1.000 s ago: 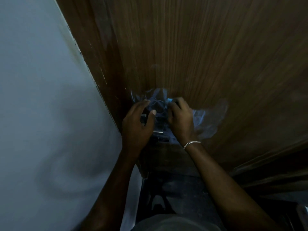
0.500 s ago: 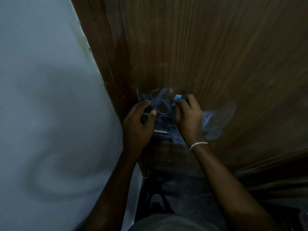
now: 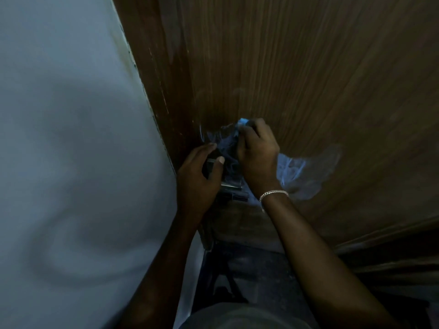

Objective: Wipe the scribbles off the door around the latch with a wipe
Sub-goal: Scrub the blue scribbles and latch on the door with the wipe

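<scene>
The brown wooden door (image 3: 308,67) fills the upper right. Pale smears with blue scribbles (image 3: 306,169) surround the metal latch (image 3: 231,185) near the door's left edge. My right hand (image 3: 257,157), with a bracelet at the wrist, pinches a small blue wipe (image 3: 242,121) at its fingertips and holds it against the scribbled patch above the latch. My left hand (image 3: 197,176) is curled round the latch's left end, thumb on top. The hands hide most of the latch.
A white wall (image 3: 71,138) takes up the left half and meets the door frame (image 3: 156,91). Dark floor (image 3: 249,269) shows below between my arms. The scene is dim.
My right hand has slid up the door with the wipe, from beside the latch to above it. My left hand has stayed on the latch.
</scene>
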### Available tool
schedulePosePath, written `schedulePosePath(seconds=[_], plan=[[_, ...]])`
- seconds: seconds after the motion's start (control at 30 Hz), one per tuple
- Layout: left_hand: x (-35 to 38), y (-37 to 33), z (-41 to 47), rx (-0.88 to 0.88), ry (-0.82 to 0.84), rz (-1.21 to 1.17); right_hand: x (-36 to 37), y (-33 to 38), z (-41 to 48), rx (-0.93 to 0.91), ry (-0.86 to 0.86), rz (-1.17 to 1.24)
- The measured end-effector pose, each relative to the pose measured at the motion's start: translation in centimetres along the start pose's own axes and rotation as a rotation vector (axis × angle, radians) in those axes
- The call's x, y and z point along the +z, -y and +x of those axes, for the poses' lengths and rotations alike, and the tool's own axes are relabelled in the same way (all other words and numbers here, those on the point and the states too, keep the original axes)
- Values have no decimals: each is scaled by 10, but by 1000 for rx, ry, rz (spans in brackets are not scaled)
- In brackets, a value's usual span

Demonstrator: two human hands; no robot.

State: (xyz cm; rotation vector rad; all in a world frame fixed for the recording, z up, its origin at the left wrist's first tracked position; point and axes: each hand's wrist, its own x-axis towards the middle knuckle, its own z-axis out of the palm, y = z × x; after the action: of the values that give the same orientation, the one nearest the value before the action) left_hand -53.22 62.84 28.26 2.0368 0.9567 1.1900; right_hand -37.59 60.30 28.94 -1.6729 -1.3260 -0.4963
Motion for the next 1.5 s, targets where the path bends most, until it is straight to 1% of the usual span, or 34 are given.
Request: schedulePosePath(seconds=[0.1, 0.13, 0.17, 0.23, 0.3, 0.37, 0.4, 0.5, 0.53, 0.57, 0.6, 0.67, 0.73, 0.77, 0.8, 0.87, 0.93, 0.97, 1.0, 1.07, 1.17, 1.23, 1.3, 1.37, 1.4, 1.43, 1.5], plan=[[1, -3, 0, -5, 4, -1, 0, 1, -15, -12, 151, -53], [1, -3, 0, -6, 2, -1, -4, -4, -20, 4, 172, -63], [1, -4, 1, -8, -1, -3, -10, -8, -22, 30, 157, -56], [-1, -4, 1, -6, -12, -7, -17, -13, -17, 70, 51, -17], [-3, -4, 1, -1, -15, -3, -17, -8, -3, 54, -55, 27], [-2, -5, 1, 2, -9, 6, -7, 2, 6, 8, -58, 55], [-2, -6, 1, 0, -5, 9, 0, 8, 6, -14, -17, 43], [-1, -6, 1, 2, 11, 10, 14, 13, -14, -34, 209, -72], [-2, -5, 0, 3, 11, 9, 14, 8, -23, -19, 253, -91], [-3, -4, -1, 4, 4, 6, 11, 1, -28, -3, 261, -93], [-4, -3, -2, 3, -7, 4, 7, -5, -31, 14, 238, -76], [-6, -1, -4, -5, -28, 3, -1, -12, -26, 37, 129, -14], [-7, 0, -4, -8, -29, 9, 2, -7, -9, 14, 27, 28], [-7, 0, -4, -2, -23, 14, 7, 0, -1, -4, 11, 27], [-6, -1, -4, 7, -16, 17, 13, 8, 4, -23, 23, 11], [-6, -1, -3, 16, -10, 23, 23, 20, 3, -65, 114, -29], [-7, -2, -2, 14, -24, 23, 26, 20, -12, -58, 239, -53], [-8, -2, -3, 15, -34, 18, 24, 15, -20, -37, 271, -68], [-8, -2, -3, 18, -43, 14, 20, 9, -26, -11, 268, -83], [-10, -1, -4, 17, -61, 12, 13, 2, -24, 28, 190, -73], [-12, 1, -4, 9, -102, 11, 16, 13, 2, -3, 41, -7], [-12, 1, -5, 12, -140, 8, 26, 27, 12, -43, 70, -14], [-12, -1, -5, 24, -176, 16, 36, 35, 4, -75, 199, -53], [-14, -1, -4, 29, -201, 28, 37, 31, -11, -53, 313, -73], [-15, -1, -4, 26, -211, 32, 35, 28, -17, -28, 322, -75], [-16, -1, -5, 24, -219, 34, 32, 25, -19, -3, 295, -70], [-20, 0, -6, 19, -232, 38, 30, 25, -12, 21, 172, -38]])
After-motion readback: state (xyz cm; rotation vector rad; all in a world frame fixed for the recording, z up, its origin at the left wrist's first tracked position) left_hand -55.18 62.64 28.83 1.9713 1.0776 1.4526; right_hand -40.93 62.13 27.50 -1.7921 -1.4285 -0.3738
